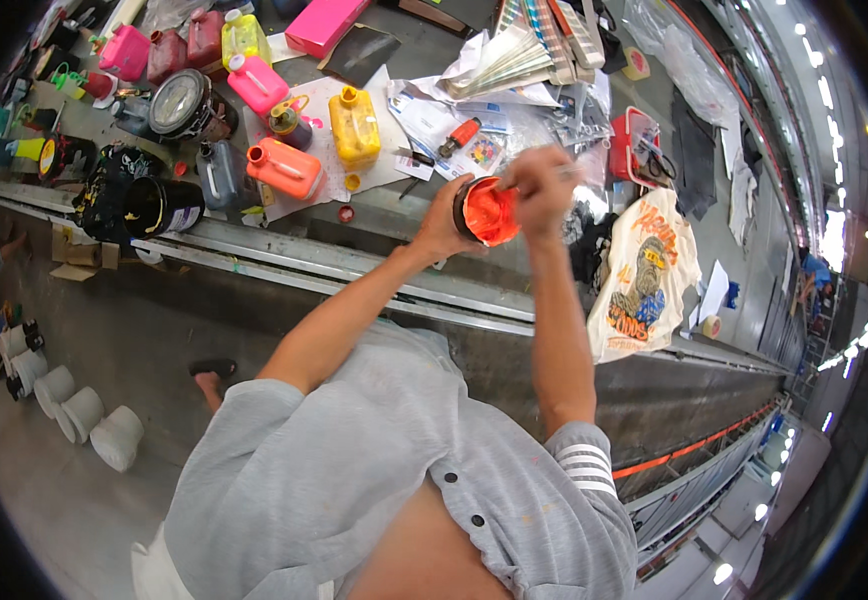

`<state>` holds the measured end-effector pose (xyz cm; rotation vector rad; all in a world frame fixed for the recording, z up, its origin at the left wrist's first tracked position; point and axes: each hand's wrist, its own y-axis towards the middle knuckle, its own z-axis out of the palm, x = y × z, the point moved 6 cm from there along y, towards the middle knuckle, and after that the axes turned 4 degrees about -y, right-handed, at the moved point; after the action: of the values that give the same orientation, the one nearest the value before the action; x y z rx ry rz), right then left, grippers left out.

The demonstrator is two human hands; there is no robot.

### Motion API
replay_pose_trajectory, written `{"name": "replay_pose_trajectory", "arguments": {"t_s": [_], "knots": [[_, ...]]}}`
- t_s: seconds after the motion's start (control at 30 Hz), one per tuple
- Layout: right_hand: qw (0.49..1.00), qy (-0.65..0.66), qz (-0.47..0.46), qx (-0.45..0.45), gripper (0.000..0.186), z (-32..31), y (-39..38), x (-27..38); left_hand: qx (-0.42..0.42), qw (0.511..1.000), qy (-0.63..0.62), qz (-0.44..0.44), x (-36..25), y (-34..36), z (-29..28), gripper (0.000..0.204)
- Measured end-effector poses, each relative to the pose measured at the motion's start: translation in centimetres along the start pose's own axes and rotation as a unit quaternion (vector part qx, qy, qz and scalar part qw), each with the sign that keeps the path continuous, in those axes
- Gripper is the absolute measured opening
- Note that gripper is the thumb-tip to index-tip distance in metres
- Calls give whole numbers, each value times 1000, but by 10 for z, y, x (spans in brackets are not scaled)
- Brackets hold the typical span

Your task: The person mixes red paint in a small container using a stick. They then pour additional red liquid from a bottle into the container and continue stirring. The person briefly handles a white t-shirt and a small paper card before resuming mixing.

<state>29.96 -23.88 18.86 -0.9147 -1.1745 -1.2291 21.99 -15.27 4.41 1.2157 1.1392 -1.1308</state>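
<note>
My left hand (pixel 442 225) is wrapped round a dark round tub (pixel 489 215) of bright orange-red paint, tilted so its inside shows. My right hand (pixel 542 185), smeared by motion, is closed at the tub's upper right rim; whatever its fingers hold is hard to make out. Beyond the hands lie a red-and-black object (pixel 459 138) on papers and a yellow jug (pixel 353 125). An orange jug (pixel 284 170) stands left of them. To the right, a cream printed cloth (pixel 639 290) hangs over the table's front edge.
Several paint jugs and tubs crowd the table's (pixel 344 262) left. Colour fan decks (pixel 524 55) and a red basket (pixel 634 150) with scissors are at the back and right. White buckets (pixel 114 435) stand on the floor at the lower left.
</note>
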Motion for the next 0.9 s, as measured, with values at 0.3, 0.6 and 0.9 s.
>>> {"name": "replay_pose_trajectory", "arguments": {"t_s": [0.3,0.6,0.9], "knots": [[959,103,109,241,11,1,23,21,59,987,95,114,-27,26,-18,74],[990,-68,2,127,24,-16,28,23,108,992,52,45,-13,27,-14,83],[989,17,57,132,23,-18,15,19,177,981,70,-20,-27,31,-12,89]]}}
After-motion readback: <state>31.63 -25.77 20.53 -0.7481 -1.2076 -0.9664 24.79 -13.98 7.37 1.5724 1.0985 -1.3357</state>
